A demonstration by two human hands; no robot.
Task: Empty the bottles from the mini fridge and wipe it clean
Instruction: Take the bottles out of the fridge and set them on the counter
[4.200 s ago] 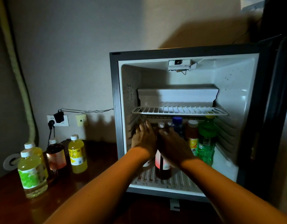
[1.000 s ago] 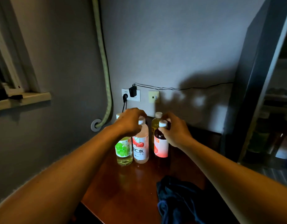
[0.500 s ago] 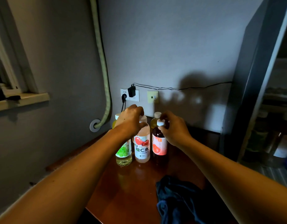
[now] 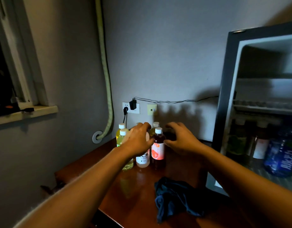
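Note:
Several bottles stand grouped on the wooden table [image 4: 137, 191] by the wall: a dark red bottle [image 4: 158, 148] with a white cap, a white-labelled bottle [image 4: 142, 158] left of it, and yellow-green bottles [image 4: 122, 137] behind. My left hand [image 4: 137, 140] hovers in front of the white-labelled bottle with loose fingers, holding nothing. My right hand [image 4: 179, 139] sits just right of the dark red bottle, fingers spread and apart from it. The mini fridge [image 4: 260, 112] stands open at the right, with a blue bottle [image 4: 280, 155] and other bottles inside on its floor.
A crumpled dark blue cloth [image 4: 175, 196] lies on the table near its front. A wall socket with a plugged charger [image 4: 131, 106] and cable runs above the bottles. A green hose [image 4: 107, 79] hangs down the corner. A window sill [image 4: 25, 112] juts out at left.
Both hands carried two bottles from the fridge to the table, set them down beside the others, and have now let go and drawn back a little.

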